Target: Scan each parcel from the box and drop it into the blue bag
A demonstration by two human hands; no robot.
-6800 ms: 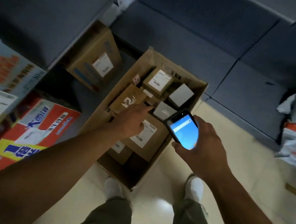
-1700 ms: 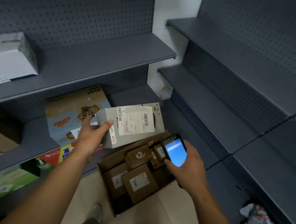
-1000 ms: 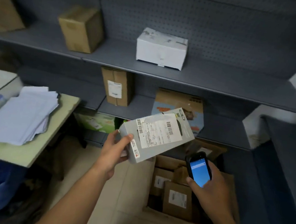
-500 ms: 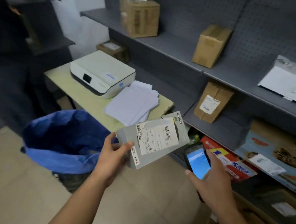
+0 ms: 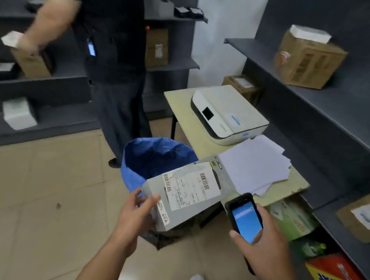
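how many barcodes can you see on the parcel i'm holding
2, both on the white label of the parcel: left barcode by its upper left corner, right barcode by its upper right corner. Its other sides are hidden.

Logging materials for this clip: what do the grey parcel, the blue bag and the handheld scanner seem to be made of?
The grey rectangular parcel: matte cardboard, going by crisp folded edges and a paper label stuck on. The blue bag: thin plastic film, faintly glossy, its rim crumpled and folded over. The black handheld scanner: probably hard plastic casing with a glossy lit screen.
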